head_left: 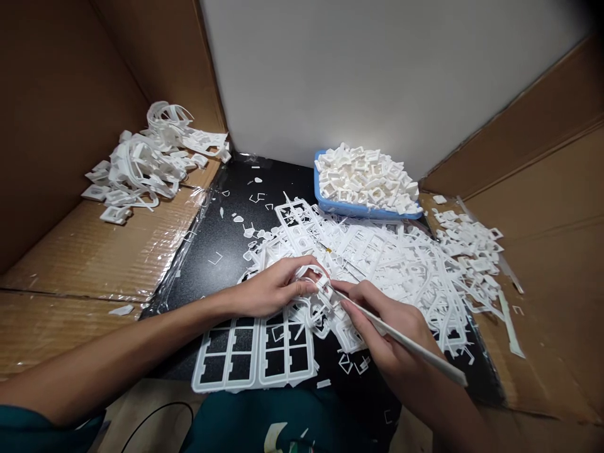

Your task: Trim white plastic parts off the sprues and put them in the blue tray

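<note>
My left hand [271, 290] is closed around a small white foam-like piece [324, 287] with a curved strap, pinched between thumb and fingers. In my right hand [394, 324] is a long, flat white stick [427, 357]; its near end points down past my wrist, and its far tip meets the white piece. Whether that tip is inside the piece or only against it, I cannot tell. Below my hands lies a white frame sheet [258, 358] with square openings. Tangled white offcuts [401, 270] spread around and behind both hands.
A blue basin [368, 209] heaped with white square pieces stands at the back. Strapped white pieces [141, 170] are piled on cardboard at left, and more white pieces [472, 251] lie at right. Cardboard walls [542, 189] flank the black table [202, 245]; a pale wall closes the back.
</note>
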`<state>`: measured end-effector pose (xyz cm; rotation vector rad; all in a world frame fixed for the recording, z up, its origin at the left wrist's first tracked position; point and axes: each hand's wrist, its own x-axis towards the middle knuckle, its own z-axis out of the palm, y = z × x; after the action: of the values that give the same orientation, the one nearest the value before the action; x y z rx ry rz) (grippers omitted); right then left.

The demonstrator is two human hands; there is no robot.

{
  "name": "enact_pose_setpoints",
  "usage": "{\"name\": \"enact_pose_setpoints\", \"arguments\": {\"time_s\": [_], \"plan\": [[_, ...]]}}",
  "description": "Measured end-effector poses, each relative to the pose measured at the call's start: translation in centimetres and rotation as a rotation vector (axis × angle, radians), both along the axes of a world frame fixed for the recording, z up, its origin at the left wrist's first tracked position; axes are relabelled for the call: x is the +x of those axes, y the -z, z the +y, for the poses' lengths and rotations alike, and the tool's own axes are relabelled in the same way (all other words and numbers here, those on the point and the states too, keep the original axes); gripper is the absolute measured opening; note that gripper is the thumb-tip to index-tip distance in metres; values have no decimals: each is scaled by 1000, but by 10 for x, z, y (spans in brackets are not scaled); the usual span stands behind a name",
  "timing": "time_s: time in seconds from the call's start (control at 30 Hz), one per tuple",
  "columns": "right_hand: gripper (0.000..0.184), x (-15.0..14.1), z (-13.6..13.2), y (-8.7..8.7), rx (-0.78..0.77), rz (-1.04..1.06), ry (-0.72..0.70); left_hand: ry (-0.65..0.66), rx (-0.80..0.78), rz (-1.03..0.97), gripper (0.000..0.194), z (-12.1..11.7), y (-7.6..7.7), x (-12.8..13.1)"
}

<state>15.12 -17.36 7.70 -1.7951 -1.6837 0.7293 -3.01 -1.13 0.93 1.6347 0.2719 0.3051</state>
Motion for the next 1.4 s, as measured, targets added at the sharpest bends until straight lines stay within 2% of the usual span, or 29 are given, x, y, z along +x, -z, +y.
{"name": "enact_pose_setpoints", "arguments": {"time_s": [0.13,0.33,0.57,0.7,0.83,0.97,1.1,1.4], "plan": [[17,2,0,-1,-9,18,22,-4,-5,7,23,0,0,0],[15,-1,1,5,70,-64,-7,-6,-4,-2,20,0,2,1],[26,-11,0,30,351,-435,-138,-55,-2,15,21,-2,2,1],[20,-18,-2,43,383,-607,-118,-73,10,7,20,-1,2,2],[14,-22,-2,49,489,-710,-83,-62,-14,-17,23,-1,4,1],[22,-21,-2,53,539,-706,-75,-46,-43,-59,24,-2,3,2],[17,-20,-3,59,578,-708,-68,-55,-40,-68,21,-4,0,2],[16,-25,-1,71,601,-657,-25,-161,-1,-31,17,-6,-1,1]]}}
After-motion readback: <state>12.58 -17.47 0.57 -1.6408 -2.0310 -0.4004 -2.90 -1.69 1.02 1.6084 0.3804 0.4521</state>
